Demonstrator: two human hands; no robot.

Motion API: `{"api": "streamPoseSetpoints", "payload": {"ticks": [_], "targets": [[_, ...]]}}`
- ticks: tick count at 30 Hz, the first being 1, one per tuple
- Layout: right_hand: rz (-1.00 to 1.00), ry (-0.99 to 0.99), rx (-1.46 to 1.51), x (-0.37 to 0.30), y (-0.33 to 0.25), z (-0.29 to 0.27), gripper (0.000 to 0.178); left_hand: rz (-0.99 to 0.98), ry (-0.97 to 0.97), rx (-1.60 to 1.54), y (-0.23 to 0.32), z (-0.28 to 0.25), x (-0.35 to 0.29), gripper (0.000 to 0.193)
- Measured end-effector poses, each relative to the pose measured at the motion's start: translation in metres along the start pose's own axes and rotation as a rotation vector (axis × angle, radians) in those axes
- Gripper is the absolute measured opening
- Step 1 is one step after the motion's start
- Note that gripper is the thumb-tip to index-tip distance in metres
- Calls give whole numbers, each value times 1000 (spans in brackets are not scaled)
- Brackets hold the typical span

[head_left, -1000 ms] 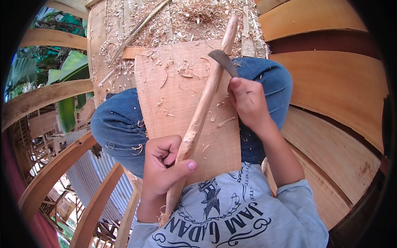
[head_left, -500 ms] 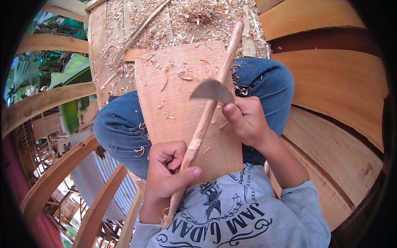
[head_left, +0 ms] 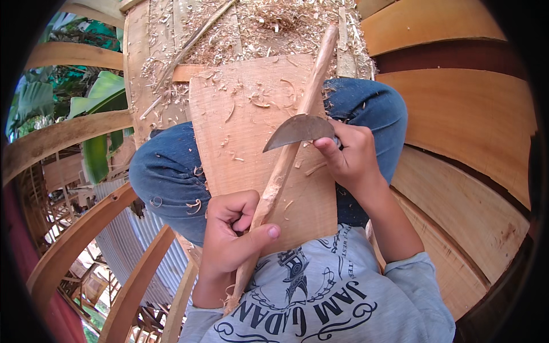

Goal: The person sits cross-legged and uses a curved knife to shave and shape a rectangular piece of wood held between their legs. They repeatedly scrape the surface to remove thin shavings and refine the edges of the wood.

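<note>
My left hand (head_left: pixel 234 231) is closed around the lower part of a long, roughly whittled wooden stick (head_left: pixel 279 174), which slants up and away to the right from my shirt. My right hand (head_left: pixel 351 153) grips a curved, broad-bladed knife (head_left: pixel 298 131); its handle is mostly hidden in my fingers. The blade lies across the middle of the stick, its tip pointing left; whether the edge bites into the wood I cannot tell. Under both, a flat wooden board (head_left: pixel 229 108) rests over my lap, with a few curled shavings on it.
Wood shavings (head_left: pixel 274 28) litter the slatted floor ahead, where a thin stick (head_left: pixel 194 43) lies at an angle. Wide wooden planks (head_left: pixel 457 114) rise on my right. Wooden rails (head_left: pixel 80 234) run along my left, with leaves (head_left: pixel 103 94) and corrugated sheeting beyond them.
The knife has turned slightly in my right hand, so its blade shows broader and sharper. My right hand has shifted a little to the right. My left hand keeps its hold on the stick.
</note>
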State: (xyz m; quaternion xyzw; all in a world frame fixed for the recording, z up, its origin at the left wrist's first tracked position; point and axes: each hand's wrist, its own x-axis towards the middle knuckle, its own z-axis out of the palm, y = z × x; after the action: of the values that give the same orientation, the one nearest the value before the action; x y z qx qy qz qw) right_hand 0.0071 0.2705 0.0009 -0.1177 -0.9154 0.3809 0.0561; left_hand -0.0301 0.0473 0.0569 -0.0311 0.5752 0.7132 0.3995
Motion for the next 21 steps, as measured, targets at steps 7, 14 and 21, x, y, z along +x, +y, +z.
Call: {"api": "streamPoseSetpoints", "payload": {"ticks": [7, 14, 21], "targets": [[198, 38, 192, 20, 5, 0, 61, -4, -6, -36, -1, -3, 2, 51], [10, -44, 196, -8, -18, 4, 55, 15, -43, -16, -2, -10, 4, 50], [-98, -88, 18, -3, -14, 10, 59, 32, -21, -78, -7, -12, 3, 44]]}}
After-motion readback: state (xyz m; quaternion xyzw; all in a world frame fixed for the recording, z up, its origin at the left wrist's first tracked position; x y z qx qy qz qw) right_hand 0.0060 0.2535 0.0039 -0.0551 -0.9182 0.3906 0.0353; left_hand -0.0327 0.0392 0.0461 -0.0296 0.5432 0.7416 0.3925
